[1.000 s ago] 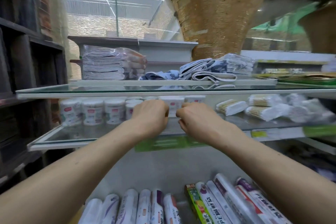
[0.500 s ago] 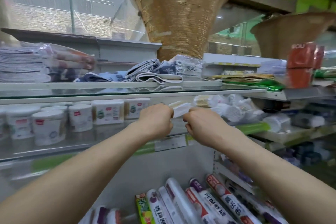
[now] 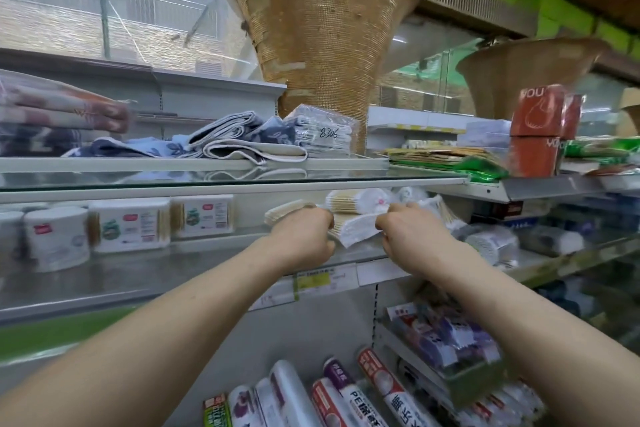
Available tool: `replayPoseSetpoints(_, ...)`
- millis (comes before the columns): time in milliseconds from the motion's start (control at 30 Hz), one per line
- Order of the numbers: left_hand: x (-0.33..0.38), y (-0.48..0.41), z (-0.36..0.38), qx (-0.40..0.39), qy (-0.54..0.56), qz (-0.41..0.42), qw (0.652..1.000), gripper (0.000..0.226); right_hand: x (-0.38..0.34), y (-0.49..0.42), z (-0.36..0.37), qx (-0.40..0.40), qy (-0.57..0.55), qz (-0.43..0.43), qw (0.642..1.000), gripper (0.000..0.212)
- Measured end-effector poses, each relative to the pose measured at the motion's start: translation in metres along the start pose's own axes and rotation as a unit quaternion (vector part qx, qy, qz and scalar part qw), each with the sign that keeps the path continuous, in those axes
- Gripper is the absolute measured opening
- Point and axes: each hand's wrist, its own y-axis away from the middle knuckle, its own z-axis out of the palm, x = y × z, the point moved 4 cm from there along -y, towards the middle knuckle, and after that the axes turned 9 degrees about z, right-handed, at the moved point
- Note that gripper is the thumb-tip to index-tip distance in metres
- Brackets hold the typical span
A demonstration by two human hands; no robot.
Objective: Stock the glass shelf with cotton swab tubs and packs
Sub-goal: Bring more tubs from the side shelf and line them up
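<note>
1. Gripping one pack [image 3: 356, 230] between them, the left hand [image 3: 300, 236] and right hand [image 3: 412, 234] were both curled on its ends, at the shelf's [image 3: 207, 260] front edge.
2. Tilted there, it could slip off the edge if either grip loosened.
3. Pushing it toward 12 o'clock might topple the heaped packs [image 3: 349, 199] behind; the tubs [image 3: 57, 239] at 9 o'clock sat well apart.

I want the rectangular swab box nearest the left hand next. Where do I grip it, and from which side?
Come from the front: the upper glass shelf sits close above. The swab box stands upright, label forward, its right end free, another box close on its left. Probably pinch the right end, thumb on the label, fingers behind.
</note>
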Motion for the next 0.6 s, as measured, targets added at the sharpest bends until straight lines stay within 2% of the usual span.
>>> replayPoseSetpoints(167,0.010,-0.025,0.015,-0.006,0.007,0.007,1.000,0.031,0.022,-0.016,0.016,-0.024,-0.006,0.044,0.999,0.034)
replayPoseSetpoints(300,0.020,-0.042,0.023,-0.008,-0.006,0.029,1.000,0.009,0.036,-0.022,0.021,-0.032,-0.023,0.071,0.997,0.043)
replayPoseSetpoints(433,0.025,-0.055,0.029,-0.005,-0.010,0.039,0.999,0.014,0.047,-0.027,0.027,-0.044,-0.036,0.094,0.994,0.052)
replayPoseSetpoints(567,0.028,-0.065,0.034,-0.011,-0.019,0.037,0.999,0.008,0.052,-0.031,0.033,-0.059,-0.039,0.103,0.992,0.054)
replayPoseSetpoints(600,0.029,-0.067,0.035,-0.014,-0.019,0.034,0.999,0.016,0.053,-0.032,0.034,-0.060,-0.041,0.105,0.992,0.053)
